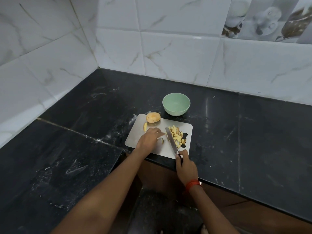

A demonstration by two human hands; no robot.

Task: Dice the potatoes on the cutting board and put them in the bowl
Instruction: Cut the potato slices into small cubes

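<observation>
1. Cutting board (168, 121): a grey, metal-looking sheet that I see lying flat on the black stone bench (84, 149), with its near edge at the front lip of the bench.
2. Whole potato (153, 117): unpeeled, resting on the far left corner of the board. A potato slice (145, 126) lies just in front of it, at the board's left edge.
3. Diced potato (176, 135): a loose heap of pale yellow cubes on the right part of the board, beside the dark handle cut-out.
4. Left hand (148, 138): laid palm down on the middle of the board. Its fingers grasp a small potato piece (161, 140), which peeps out beneath them.
5. Right hand (186, 166): clenched round the dark handle of the knife (170, 141), with a red thread (193, 183) on its wrist. The blade lies along the left flank of the heap, between the heap and the left hand's fingertips.
6. Bowl (176, 113): pale green, upright on the bench just beyond the board's far edge. From my view none of the dice are in it yet.
</observation>
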